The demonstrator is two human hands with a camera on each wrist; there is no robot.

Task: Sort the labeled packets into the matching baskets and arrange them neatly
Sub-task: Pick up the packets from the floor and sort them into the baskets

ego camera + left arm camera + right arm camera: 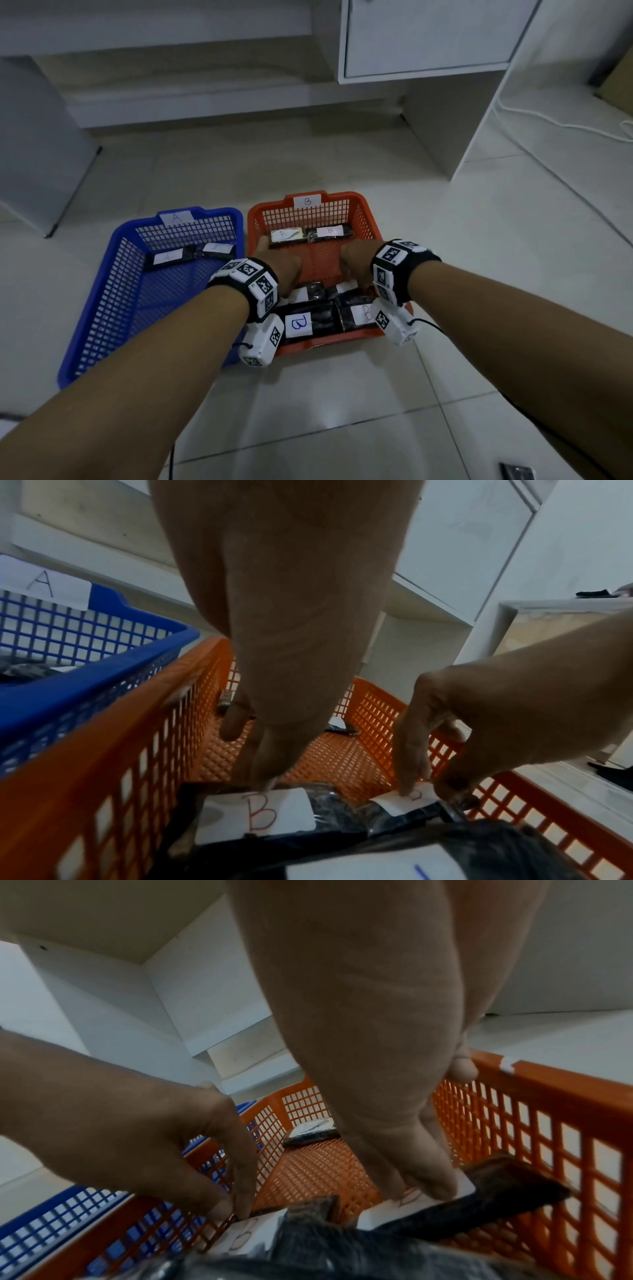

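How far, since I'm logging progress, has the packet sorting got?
Done: two packets lie in the blue basket, two far B packets in the orange basket. In hand: left hand and right hand touch the near B packets. Left: probably squaring those; no unsorted packets show.

A pale tiled floor [342, 394] carries everything. At its far edge stands a white cabinet [428, 34] with a closed door, and left of it a low white ledge [205, 102]. A grey panel [37, 144] rises on the far left. A white cable [579, 128] trails across the right side. A small dark flat object [517, 472] lies in the near right corner.
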